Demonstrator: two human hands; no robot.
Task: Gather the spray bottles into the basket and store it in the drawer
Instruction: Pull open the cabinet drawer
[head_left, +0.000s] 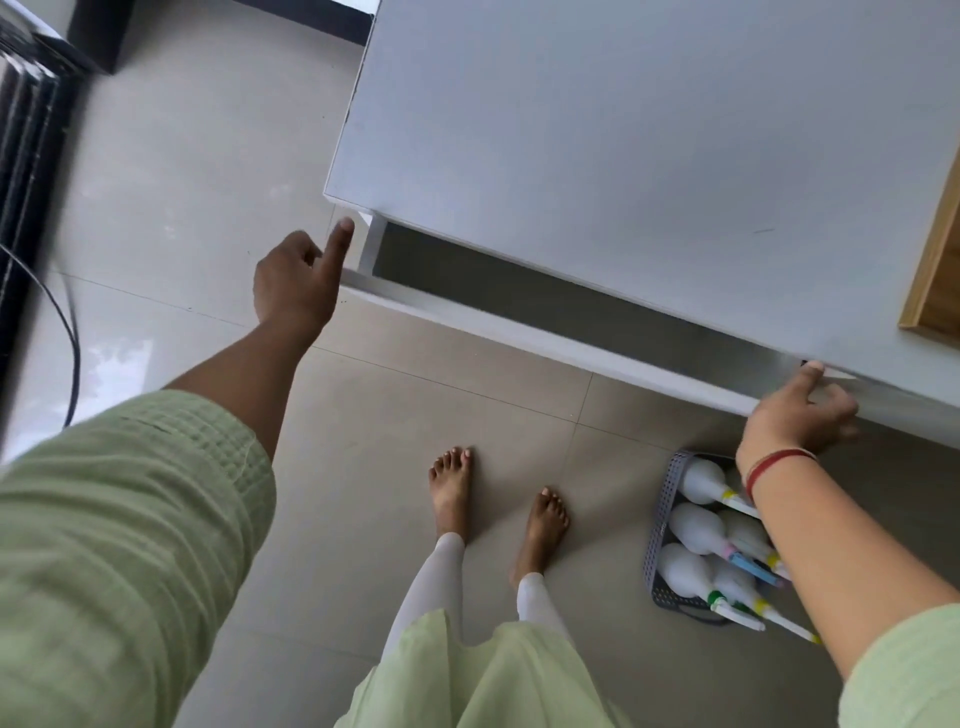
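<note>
Ribbed green sleeve (119, 545) leading to left hand (296, 280), loosely curled, forefinger extending, holding nothing. Right hand (795, 415) gripping white drawer (519, 325) front. Grey perforated basket (662, 535) sitting on floor tiles (363, 415), holding white spray bottles (691, 530).

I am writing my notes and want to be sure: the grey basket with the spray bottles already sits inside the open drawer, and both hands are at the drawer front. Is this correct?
Not quite. The head view shows the grey basket with the spray bottles on the floor, beside the person's feet, not inside the open drawer. The left hand and right hand are indeed at the drawer front.
</note>
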